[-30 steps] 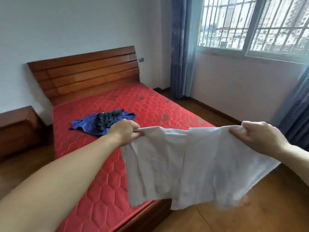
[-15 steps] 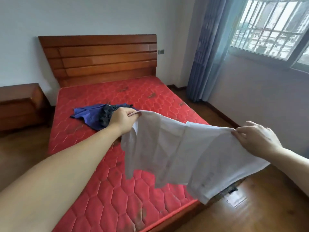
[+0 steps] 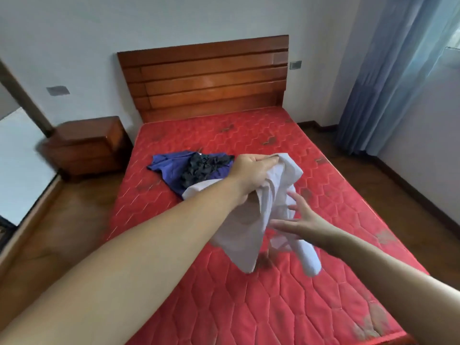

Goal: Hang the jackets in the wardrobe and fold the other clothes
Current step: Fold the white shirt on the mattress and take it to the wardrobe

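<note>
Left arm stretched forward over the bed, forearm crossing the frame from lower left. Left hand (image 3: 251, 171) raised above the mattress (image 3: 323, 295), fingers curled tight round a bunched part of the white garment (image 3: 249, 235). The cloth hangs down from that grip in loose folds; its lower ends are blurred and sit at or just above the mattress surface, contact cannot be told.

Right arm enters from lower right. Right hand (image 3: 302, 224) spread wide, fingers straight and splayed, palm turned toward the hanging cloth. Fingertips lie against or just beside the white fabric; touching or not cannot be told because of blur. It grips nothing.

Bed: red quilted mattress with a hexagon stitch pattern, worn patches near the right edge. On it, beyond the left hand, a blue garment (image 3: 169, 168) lies crumpled flat, with a black garment (image 3: 201, 166) heaped on top of it. The white cloth's back edge overlaps the near side of the blue one.

Wooden headboard (image 3: 204, 78) at the far end. Wooden nightstand (image 3: 87, 143) left of the bed. Blue curtain (image 3: 388, 70) at right. No containers in view.
</note>
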`<action>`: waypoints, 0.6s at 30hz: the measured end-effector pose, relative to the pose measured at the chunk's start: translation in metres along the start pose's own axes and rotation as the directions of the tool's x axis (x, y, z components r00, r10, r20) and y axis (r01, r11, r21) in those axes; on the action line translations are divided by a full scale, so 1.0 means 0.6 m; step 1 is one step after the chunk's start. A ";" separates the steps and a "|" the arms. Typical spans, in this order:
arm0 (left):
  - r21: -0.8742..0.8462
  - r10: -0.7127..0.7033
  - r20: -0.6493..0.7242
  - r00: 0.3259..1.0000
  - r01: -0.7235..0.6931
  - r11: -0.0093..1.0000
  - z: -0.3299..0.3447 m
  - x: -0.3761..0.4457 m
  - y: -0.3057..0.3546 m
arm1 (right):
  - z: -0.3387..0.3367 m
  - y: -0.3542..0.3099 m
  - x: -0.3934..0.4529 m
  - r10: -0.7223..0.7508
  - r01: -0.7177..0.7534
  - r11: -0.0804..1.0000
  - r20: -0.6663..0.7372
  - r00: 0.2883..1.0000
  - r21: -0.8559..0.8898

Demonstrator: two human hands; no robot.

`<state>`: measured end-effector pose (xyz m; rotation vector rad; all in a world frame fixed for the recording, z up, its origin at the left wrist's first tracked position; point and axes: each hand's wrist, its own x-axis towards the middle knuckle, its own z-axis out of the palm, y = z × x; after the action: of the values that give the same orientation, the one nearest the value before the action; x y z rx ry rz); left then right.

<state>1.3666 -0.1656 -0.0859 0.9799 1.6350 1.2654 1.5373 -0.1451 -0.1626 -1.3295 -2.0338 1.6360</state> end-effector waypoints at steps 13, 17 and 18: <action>0.093 0.034 0.186 0.982 -0.052 0.994 -0.015 0.064 -0.054 | -0.073 -0.120 0.109 0.036 0.063 0.929 -0.258 0.965 0.364; 0.279 -0.045 0.429 0.902 -0.085 0.957 0.001 0.054 -0.124 | -0.099 -0.169 0.107 0.105 0.081 0.852 -0.321 0.941 0.517; 0.303 -0.043 0.422 0.906 -0.096 0.948 0.008 0.056 -0.141 | -0.104 -0.181 0.103 0.119 0.085 0.835 -0.329 0.937 0.544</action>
<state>1.3515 -0.1493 -0.1743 1.3722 1.4999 0.7391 1.4876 -0.0546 -0.0684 -1.2943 -1.2127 1.6652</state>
